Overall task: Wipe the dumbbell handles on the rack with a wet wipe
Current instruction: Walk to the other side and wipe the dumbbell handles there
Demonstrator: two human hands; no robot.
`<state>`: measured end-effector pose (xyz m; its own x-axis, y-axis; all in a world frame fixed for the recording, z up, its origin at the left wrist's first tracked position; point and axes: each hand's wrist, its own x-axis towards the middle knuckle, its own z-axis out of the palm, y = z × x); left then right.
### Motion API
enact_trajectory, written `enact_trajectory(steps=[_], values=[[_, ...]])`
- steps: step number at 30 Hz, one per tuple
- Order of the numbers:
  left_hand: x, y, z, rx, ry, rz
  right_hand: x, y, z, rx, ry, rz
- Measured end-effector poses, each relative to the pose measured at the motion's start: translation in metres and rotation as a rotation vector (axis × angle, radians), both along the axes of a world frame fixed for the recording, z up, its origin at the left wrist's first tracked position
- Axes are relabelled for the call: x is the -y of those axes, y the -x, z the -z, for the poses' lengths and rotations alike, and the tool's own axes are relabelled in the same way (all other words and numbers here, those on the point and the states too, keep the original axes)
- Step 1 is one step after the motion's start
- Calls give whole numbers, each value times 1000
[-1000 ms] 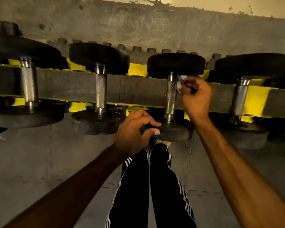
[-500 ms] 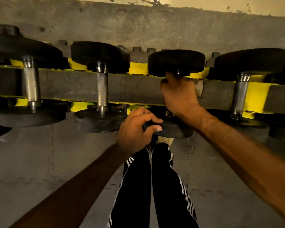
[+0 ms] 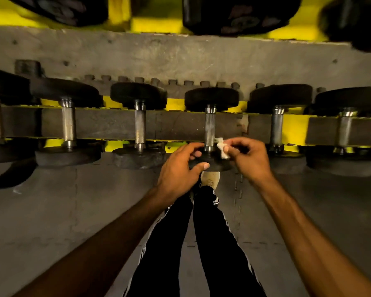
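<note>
A row of black dumbbells with steel handles lies across the yellow and grey rack. The middle dumbbell has a shiny steel handle. My left hand grips that dumbbell's near black weight plate, thumb on its front rim. My right hand pinches a small crumpled white wet wipe just to the right of the handle's lower end, close to the steel collar. Whether the wipe touches the handle I cannot tell.
Neighbouring dumbbells sit close on both sides, one to the left and one to the right. Larger dumbbells rest on an upper shelf. Below are my legs in black striped trousers and the grey mat floor.
My right hand has come down from the handle's top, where it was wrapped around it, to the lower end with the wipe now showing. The view has tilted up and drawn back.
</note>
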<state>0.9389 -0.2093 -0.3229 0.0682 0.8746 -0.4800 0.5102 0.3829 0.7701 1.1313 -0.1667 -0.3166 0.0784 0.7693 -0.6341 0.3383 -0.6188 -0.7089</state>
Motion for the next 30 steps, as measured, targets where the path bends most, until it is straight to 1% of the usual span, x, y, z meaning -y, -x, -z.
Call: enact_trajectory(steps=[3, 5, 9, 14, 18, 21, 24, 27, 30], values=[[-14, -5, -37, 86, 17, 31, 11, 9, -38, -178, 46, 121], [-23, -10, -65, 125, -24, 81, 17, 11, -70, -258, 58, 188], [-9, -21, -134, 152, -116, 184, 48, 4, -140, -336, 135, 313], [-2, -29, -205, 98, -198, 110, 62, -9, -213, -485, 100, 376], [3, -50, -253, 84, -210, -25, 66, -34, -261, -611, 47, 325], [9, -74, -289, 97, -236, -36, 73, -56, -293, -623, 32, 369], [17, -103, -318, 65, -250, 19, 81, -79, -318, -584, 21, 416], [22, -141, -340, 51, -280, 75, 82, -113, -335, -577, 1, 405], [27, -174, -353, 72, -289, 123, 77, -147, -341, -601, 29, 373]])
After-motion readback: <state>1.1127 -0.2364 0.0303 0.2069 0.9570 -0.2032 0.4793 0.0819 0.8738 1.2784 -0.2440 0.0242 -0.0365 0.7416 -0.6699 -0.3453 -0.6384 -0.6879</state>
